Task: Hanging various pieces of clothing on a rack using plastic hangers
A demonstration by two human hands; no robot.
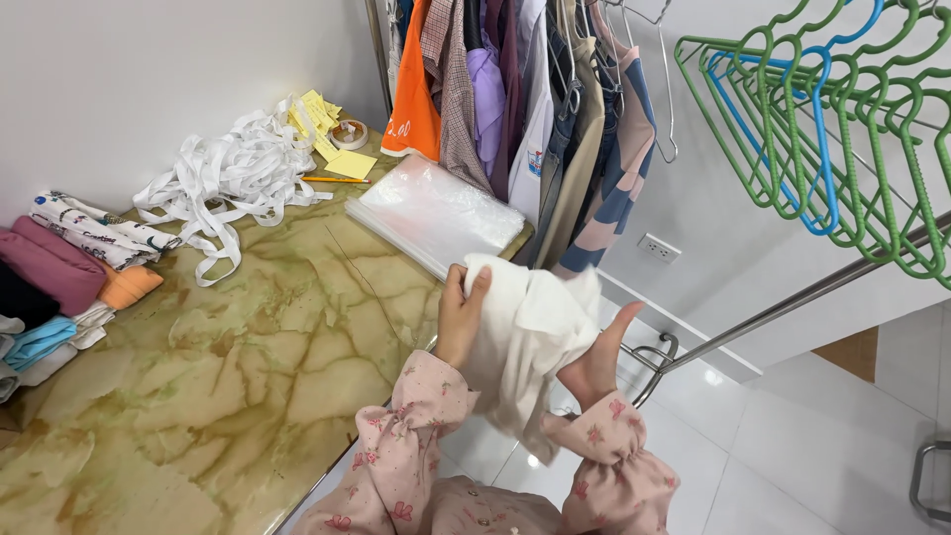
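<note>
Both my hands hold a white garment [530,332] bunched up in front of me, just past the right edge of the marbled table [248,357]. My left hand [461,317] grips its left side with fingers curled over the top. On the other side, my right hand [599,359] supports the cloth from below, thumb pointing up. Pink flowered sleeves cover both wrists.
A stack of clear plastic bags [436,213] lies at the table's far right corner. White ribbon strips [233,173], yellow notes [327,129], a tape roll [349,133] and folded clothes [59,267] sit along the back and left. Hung clothes [515,99] and green hangers [822,109] on a rail stand to the right.
</note>
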